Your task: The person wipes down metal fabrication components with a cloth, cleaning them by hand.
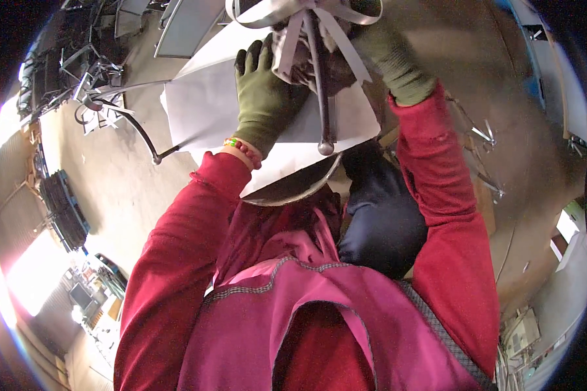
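Observation:
My left hand, in an olive glove with dark fingertips, lies with its fingers stretched out over white paper sheets. Its thumb side is beside a crumpled grey cloth and partly hidden. Above the sheets stands a dark metal rod with a ball at its near end. Flat metal strips spread from its top like a ribbon bow. To the right of the bow is my gloved right hand, its fingers hidden behind the strips. The sheets rest on a support with a round rim.
At the left, a similar curved metal piece with ribbon-like strips reaches toward the sheets. More bent metal parts stand beyond my right forearm. Dark stacked items line the far left, and a light panel is at the top.

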`<act>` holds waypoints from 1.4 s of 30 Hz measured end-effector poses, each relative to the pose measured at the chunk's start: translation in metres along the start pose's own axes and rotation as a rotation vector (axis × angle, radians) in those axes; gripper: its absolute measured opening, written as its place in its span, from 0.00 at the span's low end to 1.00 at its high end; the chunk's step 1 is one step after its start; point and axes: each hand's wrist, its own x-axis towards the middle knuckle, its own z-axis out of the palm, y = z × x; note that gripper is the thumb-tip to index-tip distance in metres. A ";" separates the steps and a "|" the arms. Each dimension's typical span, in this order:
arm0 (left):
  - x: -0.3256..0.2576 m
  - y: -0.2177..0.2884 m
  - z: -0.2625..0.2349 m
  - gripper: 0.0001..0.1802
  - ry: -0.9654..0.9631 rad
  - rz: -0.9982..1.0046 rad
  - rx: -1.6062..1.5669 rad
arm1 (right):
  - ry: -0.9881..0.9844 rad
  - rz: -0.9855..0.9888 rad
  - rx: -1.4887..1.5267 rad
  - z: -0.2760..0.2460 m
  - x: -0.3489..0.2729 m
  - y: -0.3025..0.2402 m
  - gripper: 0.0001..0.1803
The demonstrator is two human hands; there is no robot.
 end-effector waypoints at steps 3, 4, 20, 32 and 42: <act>-0.003 -0.004 0.001 0.38 0.021 -0.004 -0.005 | -0.021 0.138 0.072 -0.010 0.030 -0.040 0.09; -0.005 -0.007 0.006 0.39 0.048 -0.010 0.038 | -0.153 0.376 0.153 -0.004 0.019 -0.016 0.09; -0.005 -0.006 0.006 0.40 0.092 0.016 0.100 | -0.160 0.002 -0.116 0.001 0.013 -0.033 0.12; -0.007 -0.009 0.008 0.34 0.115 -0.010 0.029 | -0.072 -0.184 0.121 -0.015 0.061 -0.098 0.06; -0.009 -0.007 0.001 0.36 0.142 -0.018 -0.086 | -0.010 -0.168 -0.183 -0.002 0.049 -0.079 0.07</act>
